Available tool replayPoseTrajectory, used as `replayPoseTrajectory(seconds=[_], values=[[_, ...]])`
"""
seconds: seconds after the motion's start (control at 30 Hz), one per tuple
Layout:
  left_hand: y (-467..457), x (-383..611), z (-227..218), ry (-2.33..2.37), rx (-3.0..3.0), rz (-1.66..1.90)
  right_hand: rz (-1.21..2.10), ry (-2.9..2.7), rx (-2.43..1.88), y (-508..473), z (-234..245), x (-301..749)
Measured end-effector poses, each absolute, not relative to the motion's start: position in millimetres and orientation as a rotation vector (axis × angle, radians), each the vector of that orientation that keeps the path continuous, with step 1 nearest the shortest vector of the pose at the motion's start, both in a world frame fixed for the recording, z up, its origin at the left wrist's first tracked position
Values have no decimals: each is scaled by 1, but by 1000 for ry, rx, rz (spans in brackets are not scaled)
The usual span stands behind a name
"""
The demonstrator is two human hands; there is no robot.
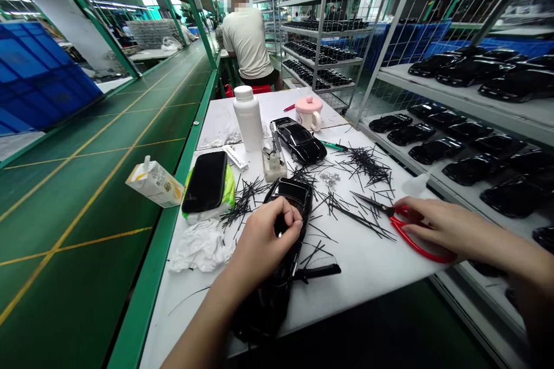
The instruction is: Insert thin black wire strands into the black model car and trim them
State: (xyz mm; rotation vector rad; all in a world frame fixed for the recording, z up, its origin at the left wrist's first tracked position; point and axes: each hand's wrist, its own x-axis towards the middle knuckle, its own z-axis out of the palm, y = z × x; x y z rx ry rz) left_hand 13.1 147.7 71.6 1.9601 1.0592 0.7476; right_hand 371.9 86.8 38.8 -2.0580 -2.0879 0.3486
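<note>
Tight quarters, sharp points

My left hand [264, 236] is clenched around a glossy black model car body [289, 196]. The car lies lengthwise on the white surface [367, 277], its far end showing beyond my fingers and its near end reaching toward the near edge. My right hand [445, 225] is well to the right, grasping red-handled steel scissors [415, 236], with the blades pointing left toward the car.

The main risk, as I judge it, is the scissors: if my right hand swung left carelessly, the tips could scratch the car's shiny finish or catch my left hand. Thin black plastic spikes [363, 164] lie scattered all around the car, and any caught beneath it could mark the finish if I dragged it across them. A loosened grip could also let the car slide toward the near edge.

Farther off stands a second black model car [299, 139], beside a small metal-and-plastic jig [274, 161]. Left of my hand lie a crumpled white cloth [201, 246] and a black phone [205, 181]. On my right, a metal rack shelf [471, 150] holds rows of black model cars, so a careless right elbow could knock them.
</note>
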Motion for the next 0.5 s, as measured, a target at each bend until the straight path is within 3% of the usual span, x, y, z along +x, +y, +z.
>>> replayPoseTrajectory(seconds=[0.17,0.5], values=[[149,14,71,1112,1921,778,443,-1992,-2061,69,16,385],[146,14,72,1084,1877,787,413,-1648,-1865,54,21,369]])
